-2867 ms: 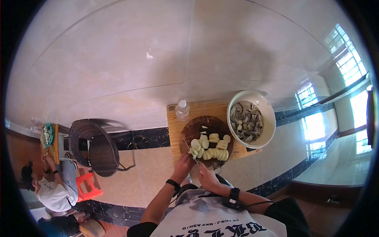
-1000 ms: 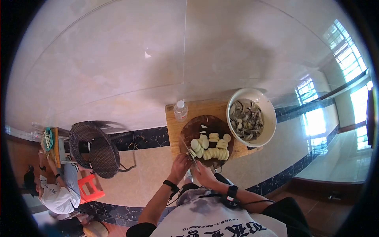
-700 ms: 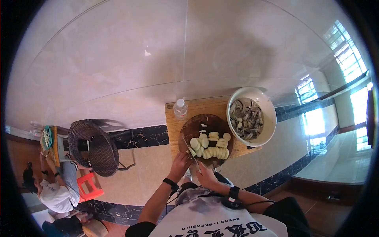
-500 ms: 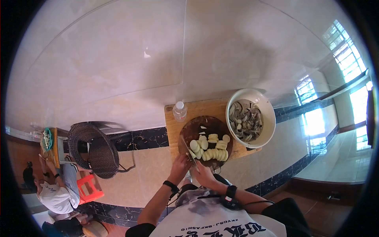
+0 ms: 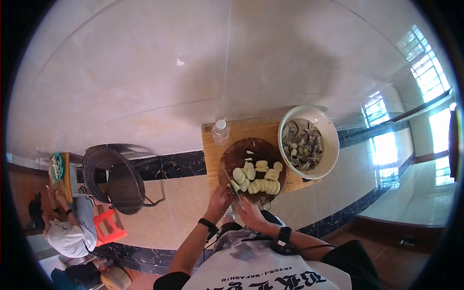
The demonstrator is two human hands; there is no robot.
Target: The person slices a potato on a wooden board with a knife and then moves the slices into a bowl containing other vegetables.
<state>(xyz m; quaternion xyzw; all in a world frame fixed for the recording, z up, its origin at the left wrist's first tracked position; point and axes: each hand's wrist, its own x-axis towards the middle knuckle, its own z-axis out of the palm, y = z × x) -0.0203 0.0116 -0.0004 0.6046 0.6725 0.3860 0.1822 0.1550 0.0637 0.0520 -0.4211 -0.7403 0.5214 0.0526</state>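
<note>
Taking the round board [image 5: 266, 150] as landmark, the bottle [image 5: 221, 133] is standing beyond its left edge on the wooden tabletop [image 5: 210, 157]. At the board's near-left rim, the left hand [image 5: 221, 198] is curling its fingers inward beside the blade; whether it is pinching a piece I cannot tell. The knife [image 5: 239, 195] is crossing that same side of the board, its long axis running from the near rim away and to the left, so its flank is lying between the left hand and the loose slices [image 5: 240, 175] on the board's left half. The right hand [image 5: 251, 213], nearer the handle, is gripping it just off the board's near rim. The slice row [image 5: 265, 186] is curving along the board's near-right part, and the white bowl [image 5: 331, 147] is sitting just beyond its right edge.
</note>
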